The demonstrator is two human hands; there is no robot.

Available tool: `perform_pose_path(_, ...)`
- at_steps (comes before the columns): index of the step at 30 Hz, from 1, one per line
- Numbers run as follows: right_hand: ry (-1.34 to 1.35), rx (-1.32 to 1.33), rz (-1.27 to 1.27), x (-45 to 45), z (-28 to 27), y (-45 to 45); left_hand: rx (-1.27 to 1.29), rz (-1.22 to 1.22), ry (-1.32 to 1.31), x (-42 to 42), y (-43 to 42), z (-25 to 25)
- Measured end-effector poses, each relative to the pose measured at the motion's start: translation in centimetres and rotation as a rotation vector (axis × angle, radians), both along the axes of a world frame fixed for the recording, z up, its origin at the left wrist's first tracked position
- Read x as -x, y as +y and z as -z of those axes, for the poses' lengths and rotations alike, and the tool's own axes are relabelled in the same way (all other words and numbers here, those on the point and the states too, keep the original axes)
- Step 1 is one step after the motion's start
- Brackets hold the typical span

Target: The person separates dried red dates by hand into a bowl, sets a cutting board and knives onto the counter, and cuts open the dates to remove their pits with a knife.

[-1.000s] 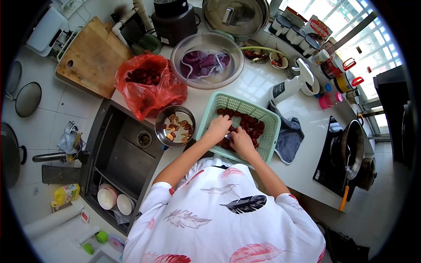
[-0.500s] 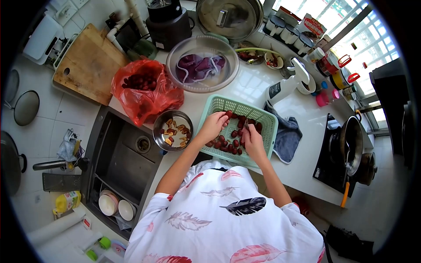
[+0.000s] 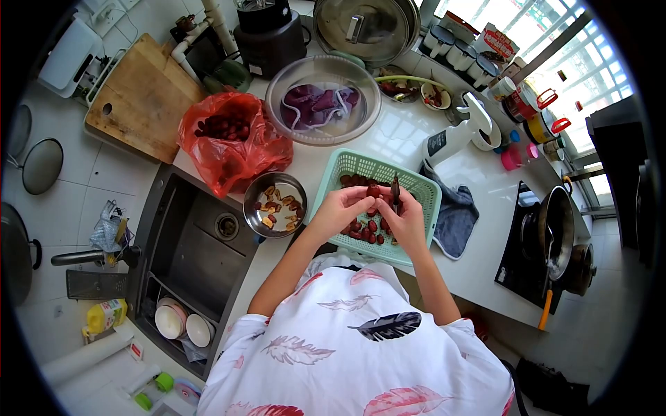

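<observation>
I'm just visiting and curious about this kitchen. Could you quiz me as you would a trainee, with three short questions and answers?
1. What is in the clear basin?
a) white bowls
b) purple cloth
c) a pan lid

2. Which hand, left or right, holds the small knife?

3. True or false: the opened fruit pieces are in the round metal bowl between the red bag and the green basket.

Key: 1. b. 2. The right hand. 3. True.
</observation>
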State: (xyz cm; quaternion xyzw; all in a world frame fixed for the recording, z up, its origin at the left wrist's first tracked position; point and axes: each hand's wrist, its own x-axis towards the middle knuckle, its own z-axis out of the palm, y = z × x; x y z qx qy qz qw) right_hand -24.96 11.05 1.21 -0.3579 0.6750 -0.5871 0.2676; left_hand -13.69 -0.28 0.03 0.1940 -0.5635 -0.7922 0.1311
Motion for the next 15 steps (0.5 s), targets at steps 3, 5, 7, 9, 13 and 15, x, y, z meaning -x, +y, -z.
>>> perform_pose_path(3, -0.038, -0.053, -0.013, 0.2, 1.2, 0.0, 0.006, 0.014, -0.112, -0.2, -0.2, -0.4)
perform_pose_path(5, -0.065, -0.073, -0.008, 0.3, 1.7, 0.0, 0.033, -0.040, -0.116, -0.1, -0.1, 0.2)
perform_pose_path(7, -0.076, -0.224, 0.017, 0.5, 2.1, 0.2, 0.069, -0.145, -0.131, -0.1, 0.0, 1.7)
perform_pose_path(9, -0.011, -0.363, 0.034, 0.9, 3.8, 0.2, 0.121, -0.172, -0.128, -0.2, -0.3, 3.1)
perform_pose_path(13, 0.390, -0.487, -0.067, 0.6, 6.9, 0.6, 0.407, -0.320, -0.151, -1.0, -0.1, 3.4)
perform_pose_path(15, 0.670, -0.405, -0.062, -0.2, 6.4, 0.9, 0.669, -0.387, -0.207, -1.7, 0.4, 1.5)
